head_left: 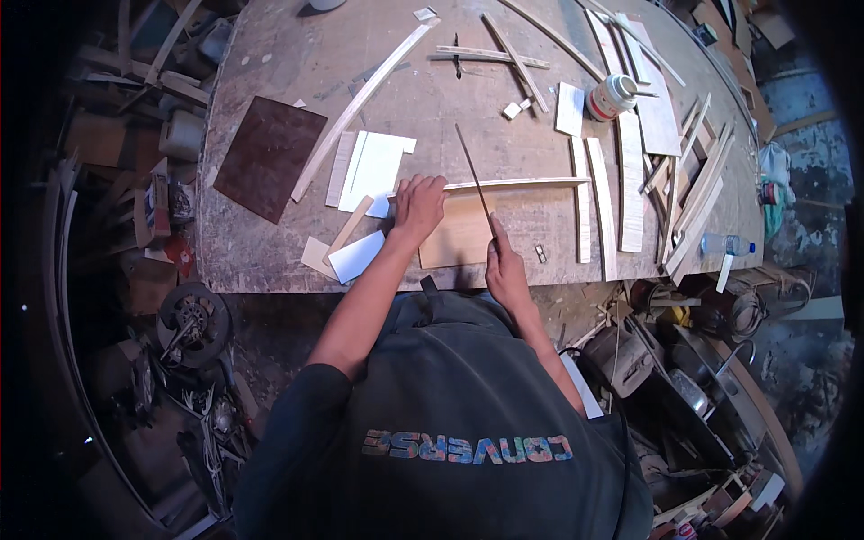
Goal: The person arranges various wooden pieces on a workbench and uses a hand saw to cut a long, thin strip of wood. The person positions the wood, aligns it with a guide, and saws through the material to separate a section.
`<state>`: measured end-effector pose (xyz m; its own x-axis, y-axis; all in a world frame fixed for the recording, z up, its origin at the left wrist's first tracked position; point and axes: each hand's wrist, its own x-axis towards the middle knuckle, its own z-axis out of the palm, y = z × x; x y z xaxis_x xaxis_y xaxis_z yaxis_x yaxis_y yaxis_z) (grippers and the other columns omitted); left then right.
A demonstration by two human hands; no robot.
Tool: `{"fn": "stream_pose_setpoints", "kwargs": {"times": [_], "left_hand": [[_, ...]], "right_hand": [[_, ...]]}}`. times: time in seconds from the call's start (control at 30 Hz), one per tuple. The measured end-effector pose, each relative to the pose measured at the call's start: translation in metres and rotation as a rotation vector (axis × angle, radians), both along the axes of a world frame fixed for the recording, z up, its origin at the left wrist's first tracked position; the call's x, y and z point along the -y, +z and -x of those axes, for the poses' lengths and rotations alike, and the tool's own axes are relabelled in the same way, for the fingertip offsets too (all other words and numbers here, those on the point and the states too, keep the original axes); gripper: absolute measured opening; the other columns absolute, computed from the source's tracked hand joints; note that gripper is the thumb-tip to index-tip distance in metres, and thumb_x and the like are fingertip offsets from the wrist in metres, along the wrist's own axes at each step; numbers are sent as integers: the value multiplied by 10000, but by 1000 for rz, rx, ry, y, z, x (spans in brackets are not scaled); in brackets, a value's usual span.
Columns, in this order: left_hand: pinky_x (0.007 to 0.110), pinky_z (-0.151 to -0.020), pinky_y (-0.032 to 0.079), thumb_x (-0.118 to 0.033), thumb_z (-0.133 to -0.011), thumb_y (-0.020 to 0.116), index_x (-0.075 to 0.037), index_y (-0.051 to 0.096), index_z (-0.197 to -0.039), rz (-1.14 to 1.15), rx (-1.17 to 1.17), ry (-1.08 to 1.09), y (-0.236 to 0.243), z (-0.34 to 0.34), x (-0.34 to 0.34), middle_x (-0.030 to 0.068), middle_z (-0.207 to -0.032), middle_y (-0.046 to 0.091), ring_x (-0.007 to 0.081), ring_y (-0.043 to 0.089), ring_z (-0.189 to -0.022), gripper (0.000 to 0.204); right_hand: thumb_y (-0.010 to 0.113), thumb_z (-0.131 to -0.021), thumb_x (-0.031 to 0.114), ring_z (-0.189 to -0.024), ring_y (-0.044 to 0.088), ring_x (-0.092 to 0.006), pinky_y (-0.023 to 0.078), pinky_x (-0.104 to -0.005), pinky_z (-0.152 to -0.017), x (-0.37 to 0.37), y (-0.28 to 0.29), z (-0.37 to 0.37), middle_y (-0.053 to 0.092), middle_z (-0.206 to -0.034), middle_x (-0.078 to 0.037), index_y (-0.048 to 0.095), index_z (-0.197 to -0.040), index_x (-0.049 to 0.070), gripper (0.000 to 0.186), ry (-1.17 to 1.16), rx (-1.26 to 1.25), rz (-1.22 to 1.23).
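My left hand [418, 211] is closed over the left end of a narrow wooden strip [540, 183], which lies across the workbench near its front edge. My right hand [507, 268] grips the near end of a long, thin, dark blade [469, 157], likely a saw blade. The blade points away from me and crosses the strip a little right of my left hand. Under and in front of the strip is a tan board [454, 243]. White panel pieces [373, 171] lie left of my left hand, with a small white-blue offcut [358, 256] near my wrist.
A dark brown panel [270, 159] lies at the bench's left. Long wooden strips [601, 207] and a white jar [612, 97] with a stick are to the right. Stacked wooden frames [697, 193] and a plastic bottle [727, 245] sit at the right edge. Clutter fills the floor.
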<state>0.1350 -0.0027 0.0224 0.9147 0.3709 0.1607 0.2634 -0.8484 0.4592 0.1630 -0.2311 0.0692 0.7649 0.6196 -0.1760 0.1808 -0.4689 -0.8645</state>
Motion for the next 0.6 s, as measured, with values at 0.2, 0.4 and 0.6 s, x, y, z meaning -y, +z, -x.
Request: {"fn": "stream_pose_setpoints", "kwargs": {"times": [0.2,0.4,0.6], "left_hand": [[448,-825,438,-176,-863,682,-103,633,-1006,20,-138,44,-21,8,6,111,-926,687,337,611,-971,168],[508,-861,452,-193,-894,648,-84,613,-1027,56,-149,33,-40,15,12,133,-984,692,363,619,-989,175],[527,-869,450,-225,-923,622,-70,575,-1031,71,-253,17,-38,7,2,145,-1034,678,367,627,-1026,195]], "right_hand": [[442,-988,50,-697,639,-396,500,-470,-693,1,-10,-6,610,-785,-207,314,-1571,168,609,24,19,-3],[456,-959,24,-700,627,-406,490,-496,-694,4,-26,-2,614,-787,-201,269,-1585,167,669,114,17,103],[434,-920,-19,-672,608,-396,495,-478,-704,0,-44,3,582,-766,-204,257,-1593,180,724,167,31,98]]}}
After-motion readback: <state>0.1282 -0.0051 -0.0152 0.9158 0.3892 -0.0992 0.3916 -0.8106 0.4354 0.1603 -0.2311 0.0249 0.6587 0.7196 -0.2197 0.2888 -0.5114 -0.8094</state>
